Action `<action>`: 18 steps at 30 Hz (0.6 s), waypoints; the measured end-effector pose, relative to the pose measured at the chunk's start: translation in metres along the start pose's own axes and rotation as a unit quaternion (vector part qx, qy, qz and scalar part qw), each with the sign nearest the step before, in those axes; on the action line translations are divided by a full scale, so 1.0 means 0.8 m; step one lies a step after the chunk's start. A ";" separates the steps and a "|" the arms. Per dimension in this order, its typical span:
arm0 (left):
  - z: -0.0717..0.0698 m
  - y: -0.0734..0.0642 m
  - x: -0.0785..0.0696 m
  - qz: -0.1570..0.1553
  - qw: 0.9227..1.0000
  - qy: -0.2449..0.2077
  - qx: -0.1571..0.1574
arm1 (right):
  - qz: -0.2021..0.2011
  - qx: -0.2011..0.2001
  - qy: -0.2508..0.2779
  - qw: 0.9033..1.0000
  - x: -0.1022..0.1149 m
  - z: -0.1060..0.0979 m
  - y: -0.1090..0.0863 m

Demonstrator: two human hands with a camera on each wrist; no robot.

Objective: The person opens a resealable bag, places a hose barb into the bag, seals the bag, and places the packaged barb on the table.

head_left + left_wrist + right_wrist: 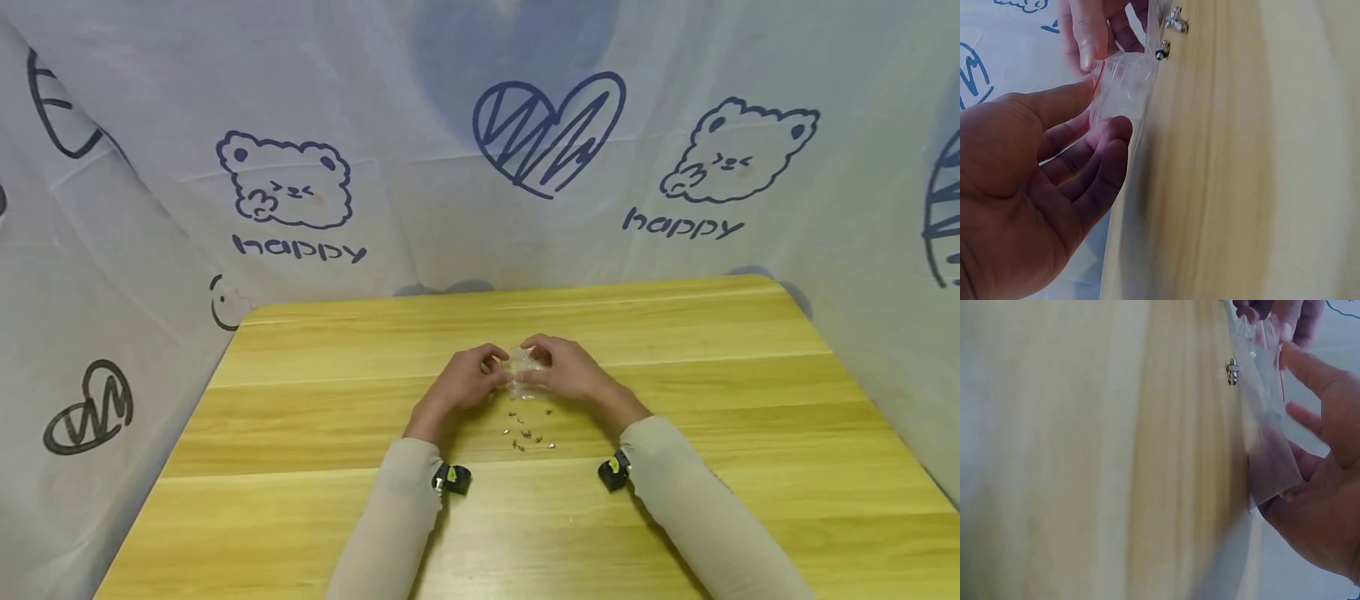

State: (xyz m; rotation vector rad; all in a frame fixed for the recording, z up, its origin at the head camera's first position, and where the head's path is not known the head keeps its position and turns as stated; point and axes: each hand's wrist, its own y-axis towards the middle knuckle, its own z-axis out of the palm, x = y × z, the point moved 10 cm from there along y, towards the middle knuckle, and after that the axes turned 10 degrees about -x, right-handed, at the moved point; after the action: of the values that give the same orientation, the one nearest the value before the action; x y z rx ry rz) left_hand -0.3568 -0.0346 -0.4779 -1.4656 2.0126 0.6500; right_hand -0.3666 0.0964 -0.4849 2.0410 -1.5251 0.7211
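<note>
A small clear zip bag (pixel 528 392) with a red line along its mouth is held between both hands, above the far side of some small metal parts. My left hand (pixel 467 379) pinches one end of the mouth with thumb and fingers. From the other side my right hand (pixel 573 371) grips the bag, its thumb and index finger at the red strip in the right wrist view. The bag's clear body (pixel 1272 456) hangs across the right fingers there. Several shiny metal parts (pixel 527 434) lie scattered on the wood just nearer than the bag.
The wood-grain table (pixel 300 425) has rounded far corners. Behind and beside it hangs a pale cloth (pixel 420 192) with drawn bears and hearts. A small black camera (pixel 453 478) sits on the left wrist and another black camera (pixel 615 472) on the right.
</note>
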 end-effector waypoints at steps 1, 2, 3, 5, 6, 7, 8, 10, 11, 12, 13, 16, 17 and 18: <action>0.000 0.000 0.000 -0.002 1.000 0.000 -0.002 | -0.007 0.005 -0.001 1.000 0.002 0.002 -0.001; 0.001 0.001 0.001 -0.004 1.000 0.000 -0.004 | -0.013 0.009 -0.003 1.000 0.004 0.003 -0.001; 0.001 0.001 0.001 -0.006 1.000 0.001 -0.005 | -0.018 0.012 -0.008 1.000 0.004 0.004 -0.002; 0.001 0.001 0.002 -0.011 1.000 0.002 -0.006 | -0.028 0.013 -0.030 0.999 0.006 0.006 -0.003; 0.001 0.002 0.002 -0.012 1.000 0.002 -0.006 | -0.031 0.012 -0.040 0.999 0.006 0.007 -0.003; 0.002 0.001 0.002 -0.013 1.000 0.000 -0.006 | -0.033 0.012 -0.049 0.998 0.007 0.007 -0.004; 0.002 0.001 0.002 -0.014 1.000 -0.001 -0.005 | -0.032 0.012 -0.056 0.998 0.007 0.007 -0.005; 0.002 0.001 0.002 -0.016 1.000 -0.003 -0.003 | -0.031 0.017 -0.063 0.997 0.007 0.008 -0.007; 0.002 0.001 0.002 -0.017 1.000 -0.004 -0.003 | -0.029 0.019 -0.062 0.997 0.008 0.008 -0.008; 0.002 0.000 0.001 -0.016 1.000 -0.002 -0.002 | -0.028 0.022 -0.061 0.998 0.008 0.008 -0.009; 0.002 0.000 0.001 -0.016 1.000 -0.001 -0.002 | -0.027 0.024 -0.060 0.998 0.009 0.008 -0.009; 0.004 0.000 -0.003 -0.012 1.000 0.003 -0.001 | -0.029 0.030 -0.066 0.997 0.010 0.009 -0.009; 0.004 0.000 -0.004 -0.010 1.000 0.006 0.000 | -0.030 0.032 -0.069 0.997 0.010 0.009 -0.009; 0.004 0.000 -0.005 -0.007 1.000 0.009 0.001 | -0.034 0.034 -0.074 0.996 0.011 0.008 -0.009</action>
State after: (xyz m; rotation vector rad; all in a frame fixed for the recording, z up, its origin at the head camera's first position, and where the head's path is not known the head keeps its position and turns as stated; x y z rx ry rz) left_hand -0.3550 -0.0295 -0.4776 -1.4882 2.0143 0.6315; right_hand -0.3566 0.0879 -0.4848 2.2286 -1.5220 0.6168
